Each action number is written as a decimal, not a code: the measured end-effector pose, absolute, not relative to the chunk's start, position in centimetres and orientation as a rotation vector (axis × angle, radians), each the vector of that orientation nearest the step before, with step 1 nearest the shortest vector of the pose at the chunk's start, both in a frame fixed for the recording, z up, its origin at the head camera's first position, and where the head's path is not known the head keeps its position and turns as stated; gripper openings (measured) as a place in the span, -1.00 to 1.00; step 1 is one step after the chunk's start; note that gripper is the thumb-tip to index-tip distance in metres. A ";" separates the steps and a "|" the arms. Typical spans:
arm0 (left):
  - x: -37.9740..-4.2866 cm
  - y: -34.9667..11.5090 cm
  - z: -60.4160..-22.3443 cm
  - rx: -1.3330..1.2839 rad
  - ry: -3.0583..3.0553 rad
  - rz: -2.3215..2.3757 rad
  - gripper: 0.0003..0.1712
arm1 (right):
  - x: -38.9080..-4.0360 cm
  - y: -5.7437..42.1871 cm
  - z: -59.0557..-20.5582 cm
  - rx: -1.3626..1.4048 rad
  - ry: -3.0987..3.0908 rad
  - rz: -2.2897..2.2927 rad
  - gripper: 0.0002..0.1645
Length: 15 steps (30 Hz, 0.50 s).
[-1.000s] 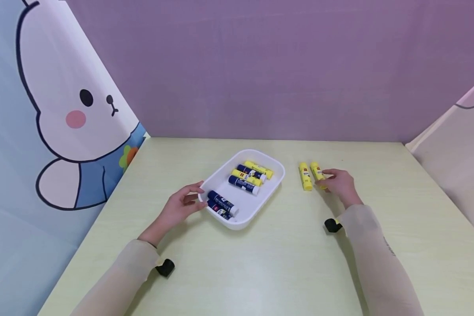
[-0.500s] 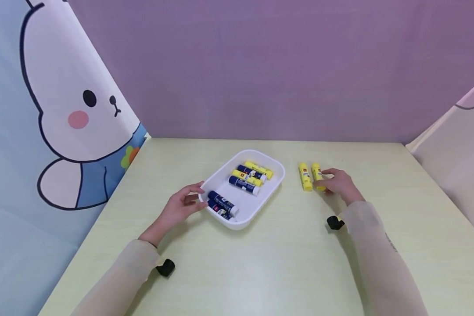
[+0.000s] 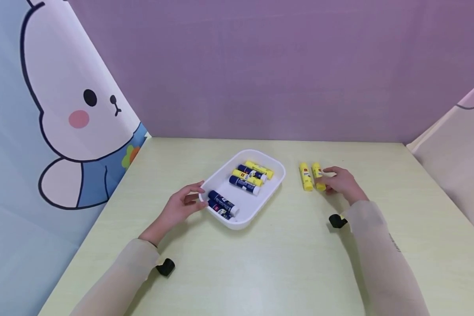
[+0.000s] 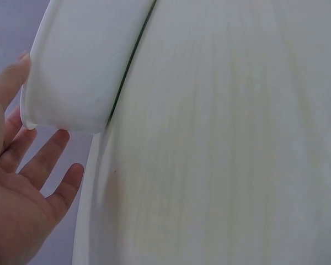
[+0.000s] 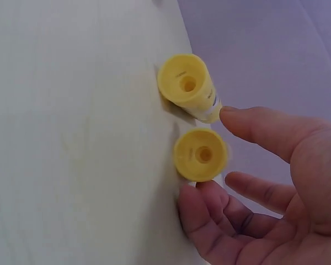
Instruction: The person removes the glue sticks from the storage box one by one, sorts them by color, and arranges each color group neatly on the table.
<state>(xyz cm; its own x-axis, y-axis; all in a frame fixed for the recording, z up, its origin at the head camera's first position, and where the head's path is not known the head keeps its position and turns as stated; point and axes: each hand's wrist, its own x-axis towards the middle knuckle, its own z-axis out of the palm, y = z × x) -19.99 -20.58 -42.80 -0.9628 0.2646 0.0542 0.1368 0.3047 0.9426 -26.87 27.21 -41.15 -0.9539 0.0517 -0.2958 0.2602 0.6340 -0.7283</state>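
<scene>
A white plastic tray (image 3: 256, 210) stands turned at an angle near the middle of the table. My left hand (image 3: 181, 204) holds its left corner, thumb at the near side and fingers along the rim; the left wrist view shows the tray's outer wall (image 4: 88, 72) beside them. Two yellow glue sticks lie side by side right of the tray. My right hand (image 3: 341, 182) holds the right-hand glue stick (image 3: 317, 170) between thumb and curled fingers; its hollow end (image 5: 201, 154) faces the wrist camera. The other yellow glue stick (image 3: 306, 177) lies just left of it.
Inside the tray, blue glue sticks (image 3: 243, 184) and yellow glue sticks (image 3: 246, 177) lie in a row, with two more blue ones (image 3: 223, 202) at the near left end. A purple backdrop (image 3: 276, 74) rises behind the pale table (image 3: 260, 263).
The right-hand yellow glue stick has turned from a slant to nearly parallel with its neighbour, and my right hand has shifted slightly right. My left hand and the tray stay put.
</scene>
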 end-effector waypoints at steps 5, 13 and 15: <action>-20.1 -20.6 -42.8 0.387 2.446 1.748 -0.60 | -26.8 27.1 -40.2 0.199 2.601 -1.338 -0.12; -20.2 -20.6 -42.9 0.361 2.459 1.725 -0.61 | -27.1 26.6 -39.2 0.157 2.599 -1.387 -0.14; -20.2 -20.6 -42.9 0.359 2.457 1.726 -0.61 | -27.2 26.4 -39.0 0.159 2.607 -1.377 -0.15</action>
